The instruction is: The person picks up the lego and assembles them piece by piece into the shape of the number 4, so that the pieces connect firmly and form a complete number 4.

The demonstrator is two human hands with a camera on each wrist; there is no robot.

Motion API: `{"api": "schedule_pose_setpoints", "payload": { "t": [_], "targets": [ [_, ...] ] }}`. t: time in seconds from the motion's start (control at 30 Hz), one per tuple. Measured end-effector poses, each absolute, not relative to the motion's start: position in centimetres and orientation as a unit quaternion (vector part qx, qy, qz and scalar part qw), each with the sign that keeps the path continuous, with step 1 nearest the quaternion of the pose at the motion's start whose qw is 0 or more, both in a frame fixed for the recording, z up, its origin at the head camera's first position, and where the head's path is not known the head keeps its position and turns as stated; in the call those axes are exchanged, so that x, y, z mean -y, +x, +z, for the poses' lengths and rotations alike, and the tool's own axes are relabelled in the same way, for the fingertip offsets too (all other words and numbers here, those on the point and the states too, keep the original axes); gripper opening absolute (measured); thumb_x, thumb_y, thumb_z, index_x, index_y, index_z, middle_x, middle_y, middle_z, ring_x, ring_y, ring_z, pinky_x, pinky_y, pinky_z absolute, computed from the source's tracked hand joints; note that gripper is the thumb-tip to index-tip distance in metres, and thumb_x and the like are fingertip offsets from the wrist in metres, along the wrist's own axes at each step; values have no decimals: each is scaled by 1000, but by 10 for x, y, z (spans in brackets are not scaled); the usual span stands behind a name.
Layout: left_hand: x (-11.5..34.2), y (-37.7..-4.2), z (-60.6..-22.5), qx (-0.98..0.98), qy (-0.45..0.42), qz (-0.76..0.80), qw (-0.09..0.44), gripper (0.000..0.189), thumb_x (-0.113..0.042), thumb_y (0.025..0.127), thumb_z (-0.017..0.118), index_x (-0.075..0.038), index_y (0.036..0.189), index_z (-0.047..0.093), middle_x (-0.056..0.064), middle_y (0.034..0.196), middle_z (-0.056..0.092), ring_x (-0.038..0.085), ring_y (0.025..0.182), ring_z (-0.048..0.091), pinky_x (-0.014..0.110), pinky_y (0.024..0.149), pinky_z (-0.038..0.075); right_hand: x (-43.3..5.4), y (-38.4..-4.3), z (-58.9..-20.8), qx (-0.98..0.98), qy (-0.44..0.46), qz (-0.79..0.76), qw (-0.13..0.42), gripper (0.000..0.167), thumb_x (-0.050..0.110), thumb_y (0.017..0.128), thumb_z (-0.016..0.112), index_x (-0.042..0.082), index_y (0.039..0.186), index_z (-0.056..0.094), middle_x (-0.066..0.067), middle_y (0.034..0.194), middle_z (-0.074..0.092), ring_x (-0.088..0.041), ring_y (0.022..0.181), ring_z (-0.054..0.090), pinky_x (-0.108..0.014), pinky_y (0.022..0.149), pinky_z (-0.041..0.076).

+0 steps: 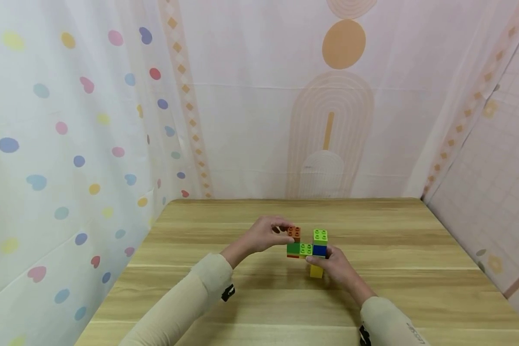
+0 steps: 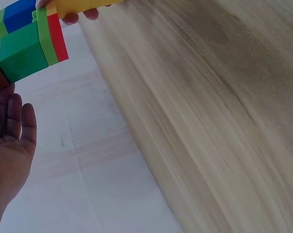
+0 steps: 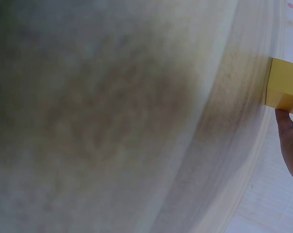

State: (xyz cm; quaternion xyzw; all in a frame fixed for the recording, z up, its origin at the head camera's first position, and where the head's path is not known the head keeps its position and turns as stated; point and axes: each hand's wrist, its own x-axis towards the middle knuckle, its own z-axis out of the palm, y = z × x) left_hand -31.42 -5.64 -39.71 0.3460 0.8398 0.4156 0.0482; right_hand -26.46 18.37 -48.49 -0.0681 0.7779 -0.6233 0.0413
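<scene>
A structure of toy building bricks is held between both hands above the wooden table. My left hand (image 1: 265, 234) pinches the orange-brown brick (image 1: 294, 232) at its upper left, which sits on a green brick (image 1: 293, 248). Under that runs a thin red piece (image 2: 58, 39), with light-green studs (image 1: 305, 249) bridging to the right side. There a light-green brick (image 1: 320, 235) tops a blue one (image 1: 319, 250). My right hand (image 1: 337, 266) grips the structure below the blue brick, its thumb at the front. A yellow brick (image 1: 316, 272) projects downward; its side fills the edge of the right wrist view.
The wooden table (image 1: 190, 235) spreads on every side of the hands. A pale patterned curtain (image 1: 251, 120) hangs behind its far edge, and a dotted curtain (image 1: 91, 192) stands along the left.
</scene>
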Motion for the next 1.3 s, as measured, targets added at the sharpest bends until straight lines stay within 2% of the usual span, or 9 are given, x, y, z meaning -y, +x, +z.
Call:
{"api": "schedule_pose_setpoints", "payload": {
  "t": [0.23, 0.43, 0.67, 0.9, 1.1, 1.3],
  "targets": [
    [57, -314, -399, -846, 351, 400, 34, 38, -29, 88, 77, -12, 122, 71, -5, 110, 68, 13, 101, 60, 39, 90, 49, -183, -263, -483, -778, -58, -624, 41, 48, 28, 90, 75, 1, 127, 60, -10, 116, 68, -23, 104, 63, -47, 97, 45],
    [57, -315, -400, -841, 348, 413, 43, 35, -29, 90, 75, -12, 120, 71, -5, 107, 67, 13, 99, 59, 40, 89, 48, -183, -262, -481, -780, -56, -622, 44, 49, 29, 91, 74, 1, 128, 59, -10, 117, 68, -22, 106, 62, -49, 100, 44],
    [58, -315, -398, -841, 348, 412, 40, 36, -29, 89, 77, -13, 120, 72, -6, 108, 68, 22, 105, 60, 42, 91, 46, -183, -262, -480, -778, -57, -624, 43, 50, 29, 90, 75, 1, 129, 59, -11, 118, 68, -23, 106, 62, -49, 101, 43],
    [59, -315, -401, -839, 337, 423, 53, 33, -31, 88, 78, -17, 118, 73, -10, 106, 67, 17, 105, 59, 41, 92, 45, -182, -262, -481, -778, -57, -624, 45, 50, 29, 90, 75, 2, 130, 58, -10, 118, 67, -23, 106, 62, -50, 101, 43],
    [58, -314, -404, -841, 327, 427, 56, 35, -34, 87, 78, -18, 118, 72, -10, 110, 65, 23, 111, 57, 42, 94, 44, -182, -261, -481, -777, -59, -625, 41, 49, 29, 91, 74, 3, 129, 59, -8, 118, 67, -22, 105, 62, -51, 100, 43],
    [57, -315, -406, -842, 324, 428, 60, 32, -33, 90, 75, -17, 117, 72, -9, 109, 64, 26, 109, 56, 39, 91, 46, -183, -261, -481, -779, -63, -622, 41, 49, 30, 91, 73, 4, 130, 59, -8, 119, 67, -22, 106, 61, -52, 101, 42]
  ]
}}
